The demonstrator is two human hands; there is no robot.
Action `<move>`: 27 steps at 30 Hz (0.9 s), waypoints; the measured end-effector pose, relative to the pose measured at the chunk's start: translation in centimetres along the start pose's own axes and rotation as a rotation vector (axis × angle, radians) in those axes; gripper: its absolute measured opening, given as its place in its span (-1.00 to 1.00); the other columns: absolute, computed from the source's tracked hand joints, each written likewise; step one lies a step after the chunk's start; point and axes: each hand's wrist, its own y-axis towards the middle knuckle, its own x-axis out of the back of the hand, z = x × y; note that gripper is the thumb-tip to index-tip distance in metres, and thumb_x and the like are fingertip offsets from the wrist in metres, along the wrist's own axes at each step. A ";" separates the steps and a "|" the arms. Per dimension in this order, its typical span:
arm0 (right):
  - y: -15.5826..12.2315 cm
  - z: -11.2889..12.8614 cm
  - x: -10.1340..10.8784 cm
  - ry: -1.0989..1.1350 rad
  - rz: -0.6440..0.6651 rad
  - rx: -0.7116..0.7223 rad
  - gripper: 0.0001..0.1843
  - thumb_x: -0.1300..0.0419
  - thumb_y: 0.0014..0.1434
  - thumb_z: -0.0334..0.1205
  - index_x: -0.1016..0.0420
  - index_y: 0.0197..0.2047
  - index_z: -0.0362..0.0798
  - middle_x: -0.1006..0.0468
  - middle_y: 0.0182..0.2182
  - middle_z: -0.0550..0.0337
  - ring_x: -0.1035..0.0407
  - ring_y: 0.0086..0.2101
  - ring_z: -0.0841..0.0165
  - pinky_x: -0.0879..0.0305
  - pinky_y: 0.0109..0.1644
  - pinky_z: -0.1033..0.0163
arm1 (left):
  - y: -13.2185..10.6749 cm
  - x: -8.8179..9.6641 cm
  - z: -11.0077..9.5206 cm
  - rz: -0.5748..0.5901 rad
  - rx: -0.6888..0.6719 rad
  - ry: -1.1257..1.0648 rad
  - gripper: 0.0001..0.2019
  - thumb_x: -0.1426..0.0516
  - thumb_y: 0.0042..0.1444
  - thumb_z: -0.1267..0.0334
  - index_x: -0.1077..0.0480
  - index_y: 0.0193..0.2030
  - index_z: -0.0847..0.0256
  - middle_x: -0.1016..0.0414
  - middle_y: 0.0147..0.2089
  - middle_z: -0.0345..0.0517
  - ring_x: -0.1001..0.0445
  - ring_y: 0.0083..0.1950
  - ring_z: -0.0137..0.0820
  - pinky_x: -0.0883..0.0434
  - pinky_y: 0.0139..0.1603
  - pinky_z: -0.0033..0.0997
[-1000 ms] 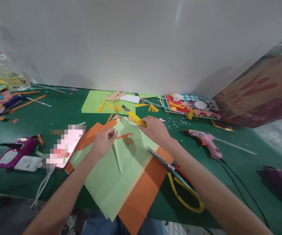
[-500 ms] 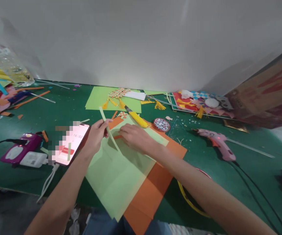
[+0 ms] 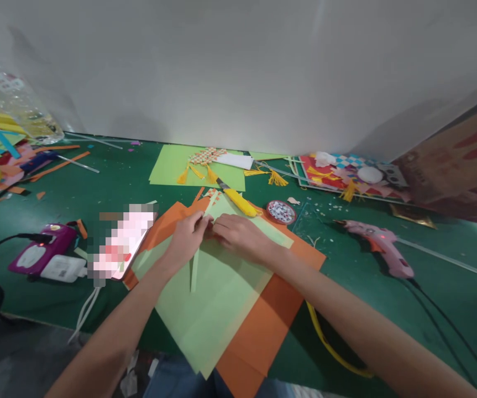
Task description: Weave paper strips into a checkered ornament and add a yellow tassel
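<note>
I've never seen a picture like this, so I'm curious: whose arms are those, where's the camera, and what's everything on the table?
There's no machine here: these are a person's own bare hands. The camera sits on their head, looking forward and down, so you see roughly what they see.

The left hand pinches a light green paper strip. The right hand is curled close beside it; its fingers hide whatever they might hold.

Under them are light green sheets and orange sheets. Around these on the green table lie a yellow craft knife, a pink hot glue gun and a phone, partly blurred into squares.
</note>
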 end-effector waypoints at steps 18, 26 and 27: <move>9.2 -4.3 2.2 -0.057 0.187 -0.063 -0.62 0.04 0.12 -0.62 -0.44 -0.13 -0.12 -0.50 -0.11 0.01 -0.29 -0.01 0.28 -0.14 -0.25 0.29 | -1.5 -1.1 0.1 0.246 -0.381 0.523 -0.80 0.07 0.25 0.32 -0.36 -0.29 0.20 -0.44 -0.33 -0.11 -0.45 -0.28 -0.36 -0.32 -0.34 -0.44; 11.5 -4.4 2.1 -0.118 0.385 -0.028 -0.69 -0.06 0.07 -0.56 -0.44 -0.16 -0.09 -0.50 -0.17 0.00 -0.35 -0.30 0.35 0.01 -0.43 0.30 | -1.5 -1.3 0.3 0.258 -0.376 0.550 -0.83 0.02 0.22 0.36 -0.39 -0.23 0.22 -0.47 -0.29 -0.07 -0.47 -0.26 -0.34 -0.35 -0.31 -0.40; 11.6 -4.5 2.2 -0.119 0.398 -0.038 -0.70 -0.07 0.06 -0.55 -0.45 -0.17 -0.09 -0.51 -0.19 0.01 -0.35 -0.33 0.36 0.01 -0.44 0.31 | -1.5 -1.3 0.3 0.257 -0.380 0.554 -0.83 0.03 0.23 0.36 -0.39 -0.23 0.22 -0.47 -0.29 -0.07 -0.47 -0.27 -0.34 -0.35 -0.31 -0.40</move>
